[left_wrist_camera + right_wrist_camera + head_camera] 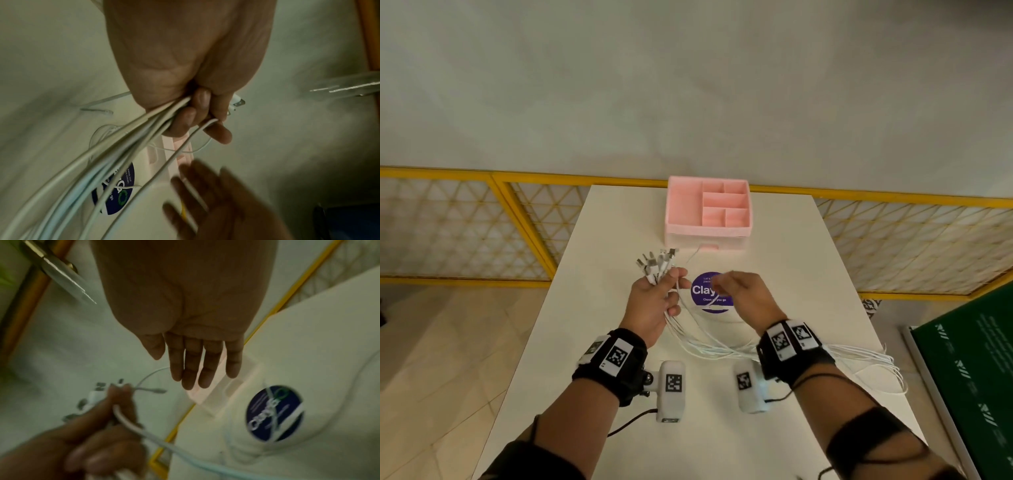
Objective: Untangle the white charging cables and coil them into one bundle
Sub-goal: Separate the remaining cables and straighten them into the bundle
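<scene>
While your left hand [654,301] grips the white charging cables [709,346] in a curled fist, their USB plugs [657,262] fan out past your knuckles toward 12 o'clock, and the thin, smooth cords trail from the heel of the hand to 4 o'clock, looping off the right edge of the white table [791,267]. Your right hand [743,294] hovers just beside the fist at 3 o'clock, fingers [205,363] straight and together, holding nothing. One loose cord end curves from the fist toward those fingertips. Under your right hand lies a round, flat purple sticker [710,294], glossy against the matte tabletop. At 12 o'clock, near the table's far edge, stands a pink organiser box [707,209] with square open compartments. Bare tabletop shows at 9 o'clock of the fist, as far as the left edge. A yellow lattice rail [465,226] runs behind the table, and a green board [969,370] stands at 4 o'clock.
</scene>
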A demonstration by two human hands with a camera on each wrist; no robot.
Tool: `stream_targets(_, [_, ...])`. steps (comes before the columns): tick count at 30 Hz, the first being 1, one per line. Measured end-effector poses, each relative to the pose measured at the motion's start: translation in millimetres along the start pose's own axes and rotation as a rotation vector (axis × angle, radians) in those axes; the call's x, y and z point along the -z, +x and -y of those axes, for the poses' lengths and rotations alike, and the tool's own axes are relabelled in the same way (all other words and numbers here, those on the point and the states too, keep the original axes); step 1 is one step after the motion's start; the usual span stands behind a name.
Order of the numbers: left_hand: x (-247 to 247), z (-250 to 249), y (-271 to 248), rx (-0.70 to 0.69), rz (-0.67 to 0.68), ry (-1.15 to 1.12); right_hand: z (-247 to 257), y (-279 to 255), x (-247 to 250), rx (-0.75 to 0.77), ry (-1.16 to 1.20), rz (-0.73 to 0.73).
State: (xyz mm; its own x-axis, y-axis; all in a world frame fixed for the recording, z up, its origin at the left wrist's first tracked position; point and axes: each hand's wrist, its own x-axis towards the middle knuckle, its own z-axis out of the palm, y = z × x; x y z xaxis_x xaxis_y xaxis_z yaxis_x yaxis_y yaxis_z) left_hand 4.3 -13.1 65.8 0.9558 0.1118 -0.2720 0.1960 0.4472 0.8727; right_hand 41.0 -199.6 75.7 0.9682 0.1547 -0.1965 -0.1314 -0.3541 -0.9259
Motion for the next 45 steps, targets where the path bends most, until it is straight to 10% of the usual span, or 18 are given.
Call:
stream_targets(5, [-7.1, 4.7, -11.3, 0.042, 0.032, 0.083, 47.2, 8.8, -35.1, -0.058, 0.315, 0.179])
stream_targets(13, [3.5, 5.0, -8.0, 0.048, -0.113, 0.099, 46.3, 22.3, -50.2, -0.124, 0.407, 0.045])
stream_targets(18, [10.0, 8.4, -2.2, 0.053, -0.183, 0.053, 42.7, 25.2, -31.8, -0.311, -0.026, 0.165])
stream_targets(21, [9.9, 9.5, 1.5, 0.05, -0.205, 0.04, 48.7, 22.1, -18.9, -0.214, -0.209, 0.243])
stream_targets(28, [8.5, 10.1, 11.7, -0.026, -0.375, -0.011, 49.7, 24.6, -11.2, -0.01, 0.037, -0.167])
stream_targets(37, [-11.7, 0.9, 7.6, -0.048, -0.192, -0.008, 40.1, -2.2, -49.2, 0.088, 0.135, 0.098])
stream_targets(45, [-8.1, 1.7, 5.1, 0.034, -0.114, -0.098, 34.9, -9.0, -70.9, 0.167, 0.009, 0.035])
